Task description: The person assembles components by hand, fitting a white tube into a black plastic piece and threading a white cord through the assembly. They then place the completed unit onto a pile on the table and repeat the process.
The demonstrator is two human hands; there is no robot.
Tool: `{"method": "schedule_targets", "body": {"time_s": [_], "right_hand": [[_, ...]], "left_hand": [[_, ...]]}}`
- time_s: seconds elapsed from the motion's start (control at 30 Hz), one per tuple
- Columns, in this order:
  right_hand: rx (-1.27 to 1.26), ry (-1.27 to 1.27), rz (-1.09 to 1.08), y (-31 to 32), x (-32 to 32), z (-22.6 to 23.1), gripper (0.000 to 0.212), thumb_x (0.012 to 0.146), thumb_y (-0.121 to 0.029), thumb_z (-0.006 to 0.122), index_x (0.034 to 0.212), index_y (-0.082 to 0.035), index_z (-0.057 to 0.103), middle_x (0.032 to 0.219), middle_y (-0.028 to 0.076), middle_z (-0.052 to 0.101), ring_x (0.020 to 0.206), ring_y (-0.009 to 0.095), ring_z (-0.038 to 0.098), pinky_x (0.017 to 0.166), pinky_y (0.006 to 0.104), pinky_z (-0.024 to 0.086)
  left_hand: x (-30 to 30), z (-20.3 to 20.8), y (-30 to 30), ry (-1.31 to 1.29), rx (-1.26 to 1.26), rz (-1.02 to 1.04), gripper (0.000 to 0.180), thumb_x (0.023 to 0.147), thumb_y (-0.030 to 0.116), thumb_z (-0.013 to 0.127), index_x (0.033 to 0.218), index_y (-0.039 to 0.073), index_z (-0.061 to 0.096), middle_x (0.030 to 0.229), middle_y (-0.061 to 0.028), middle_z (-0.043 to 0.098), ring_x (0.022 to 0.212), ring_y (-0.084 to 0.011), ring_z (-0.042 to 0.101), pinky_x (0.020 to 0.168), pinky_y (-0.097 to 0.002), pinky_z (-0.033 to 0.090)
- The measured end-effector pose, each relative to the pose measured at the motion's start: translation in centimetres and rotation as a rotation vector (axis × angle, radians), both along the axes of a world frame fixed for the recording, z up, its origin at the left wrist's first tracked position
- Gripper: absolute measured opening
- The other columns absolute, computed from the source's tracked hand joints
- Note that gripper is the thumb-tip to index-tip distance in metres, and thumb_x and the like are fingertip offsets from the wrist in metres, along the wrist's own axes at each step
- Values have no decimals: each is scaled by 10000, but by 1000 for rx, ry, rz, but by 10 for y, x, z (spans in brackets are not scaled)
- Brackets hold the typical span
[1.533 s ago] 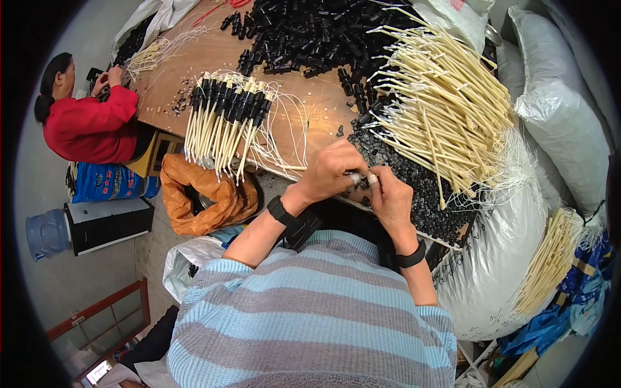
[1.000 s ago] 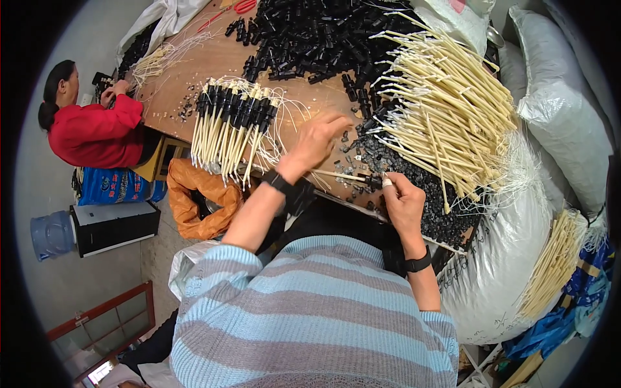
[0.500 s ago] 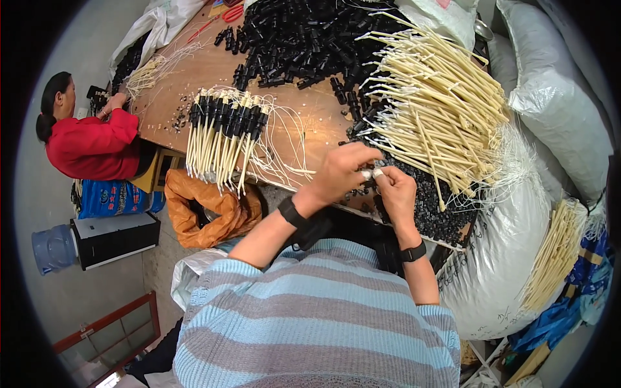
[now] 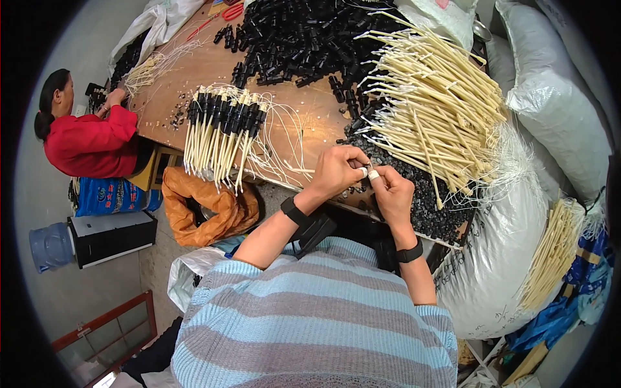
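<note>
In the head view, the left hand [image 4: 333,171] and right hand [image 4: 393,194] meet above the near edge of the desk [image 4: 174,74], fingers of both pinched on a small part [image 4: 369,164] (mostly hidden, so its kind is hard to tell). A pale rod [image 4: 303,171] shows just beside the left hand; whether it joins that part cannot be seen.

To the left lies a bundle of rods with black sleeves [image 4: 226,116], seemingly the finished share. Plenty appears left: a large heap of pale rods [image 4: 440,103] without sleeves at the right, a broad pile of loose black sleeves [image 4: 304,45] at the far side, and small dark pieces [image 4: 446,216] scattered beside the right hand. By that balance, the work looks far from over.
</note>
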State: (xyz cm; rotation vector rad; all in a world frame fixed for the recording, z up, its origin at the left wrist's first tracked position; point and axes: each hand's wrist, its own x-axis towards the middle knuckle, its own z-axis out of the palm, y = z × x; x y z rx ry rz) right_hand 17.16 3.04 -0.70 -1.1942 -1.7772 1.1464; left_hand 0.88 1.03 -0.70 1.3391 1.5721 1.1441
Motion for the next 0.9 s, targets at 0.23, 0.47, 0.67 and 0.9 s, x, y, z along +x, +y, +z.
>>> {"method": "schedule_targets", "body": {"time_s": [0.23, 0.47, 0.67, 0.9], "right_hand": [[-227, 132, 39, -1, 3, 11, 78, 883, -73, 645, 889, 0, 673, 618, -66, 499, 536, -1, 374, 474, 180, 277], [-839, 1032, 94, 13, 24, 13, 163, 882, -41, 594, 1014, 22, 666, 641, -9, 564, 482, 23, 420, 435, 208, 303], [344, -246, 272, 3, 22, 33, 301, 784, -58, 647, 1075, -104, 707, 891, 126, 709, 692, 278, 679, 598, 329, 528], [-142, -42, 138, 8, 6, 21, 123, 806, -70, 703, 911, -17, 668, 538, 11, 524, 478, 52, 451, 458, 241, 352]], "left_hand": [[-9, 5, -3, 128, 53, 13, 183, 686, 19, 669, 867, -12, 679, 742, -50, 624, 655, -109, 587, 594, -236, 460], [-4, 13, -4, 165, 237, -325, 428, 675, 24, 636, 1103, 20, 640, 880, -150, 681, 796, -300, 666, 730, -350, 524], [-16, 17, -9, 370, 32, -292, 361, 668, 38, 618, 1026, 33, 669, 892, -190, 673, 812, -358, 649, 730, -385, 524], [-12, 26, -16, 736, 304, -249, 183, 703, 76, 648, 885, 94, 661, 694, -90, 616, 649, -294, 641, 528, -402, 488]]}}
